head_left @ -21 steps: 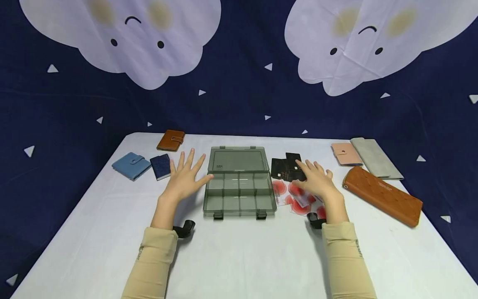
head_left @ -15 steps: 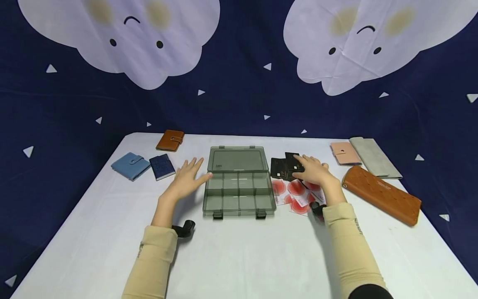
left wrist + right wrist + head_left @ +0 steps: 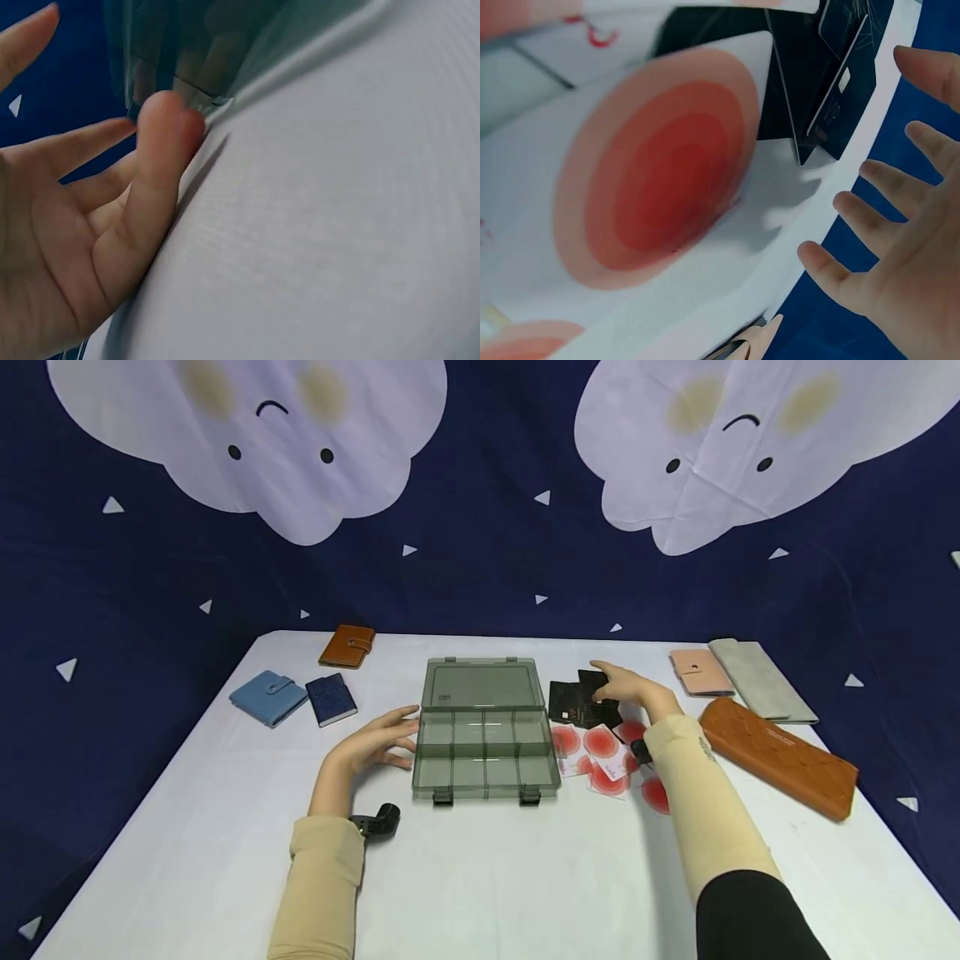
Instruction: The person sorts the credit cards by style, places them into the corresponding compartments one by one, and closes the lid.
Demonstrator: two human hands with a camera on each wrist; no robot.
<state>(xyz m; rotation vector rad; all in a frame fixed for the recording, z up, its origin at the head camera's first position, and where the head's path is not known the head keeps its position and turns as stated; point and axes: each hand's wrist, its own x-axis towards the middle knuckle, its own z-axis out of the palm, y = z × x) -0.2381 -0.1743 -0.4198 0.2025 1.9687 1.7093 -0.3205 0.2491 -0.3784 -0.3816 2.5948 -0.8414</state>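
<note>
A translucent grey-green compartment box [image 3: 487,792] lies with its lid [image 3: 482,683] folded back, its sections bare. My left hand [image 3: 378,742] is at the box's left side, fingertips right at its edge; in the left wrist view the fingers are loosely bent beside the box wall [image 3: 202,52]. My right hand [image 3: 630,683] reaches over the black cards [image 3: 566,703], fingers extended. The right wrist view shows that hand [image 3: 911,240] with spread fingers and nothing held, apart from the black cards [image 3: 847,97]. White cards with red circles [image 3: 602,743] lie in front of the black ones.
At the left lie a blue wallet [image 3: 268,697], a navy card holder [image 3: 331,700] and a brown wallet [image 3: 347,647]. To the right are a pink wallet [image 3: 701,672], a grey pouch [image 3: 763,681] and a long brown purse [image 3: 780,756]. A dark patterned cloth [image 3: 495,585] hangs behind the table.
My left hand has come down from above the table to the box's left edge. My right hand has moved farther forward over the black cards, uncovering more red-circle cards.
</note>
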